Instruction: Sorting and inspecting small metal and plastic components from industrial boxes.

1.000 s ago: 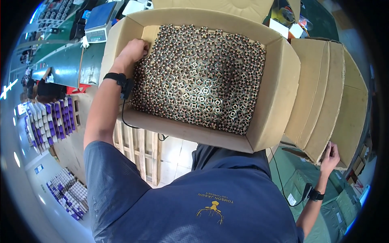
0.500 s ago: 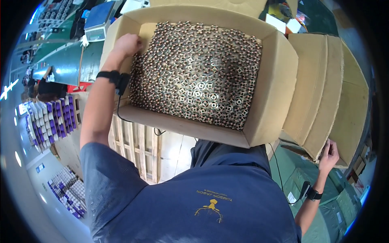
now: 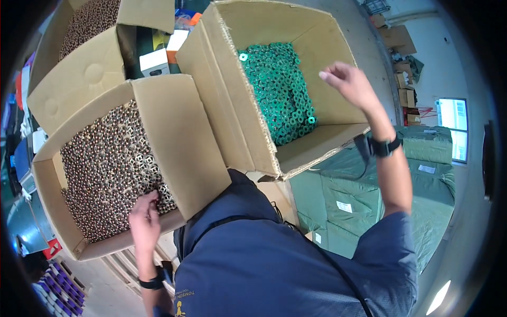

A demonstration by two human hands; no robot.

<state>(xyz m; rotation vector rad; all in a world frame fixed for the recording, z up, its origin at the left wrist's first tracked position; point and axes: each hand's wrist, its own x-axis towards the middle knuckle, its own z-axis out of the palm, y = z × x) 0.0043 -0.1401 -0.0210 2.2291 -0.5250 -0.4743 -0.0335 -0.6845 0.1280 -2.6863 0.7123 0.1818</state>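
Note:
My left hand is at the near right corner of an open cardboard box, its fingers pinched together down among the metal parts. Shiny, brownish, cage-like rings set with small balls cover the bottom of this box. What the fingertips hold, if anything, is hidden. Above the right side of a second cardboard box hangs my right hand, fingers loosely bent and apart, nothing seen in them. Many small green ring-shaped parts lie in that box, well left of the hand.
A third box with small copper-coloured parts stands at the far left. Between the boxes at the back is a small white carton. Large green-wrapped bales stand at the right. Purple and white stacked items show at lower left.
The view has swung right, bringing the green parts into sight. My left hand went from the box's left wall to its near right corner. My right hand left the other box's edge and rose above it.

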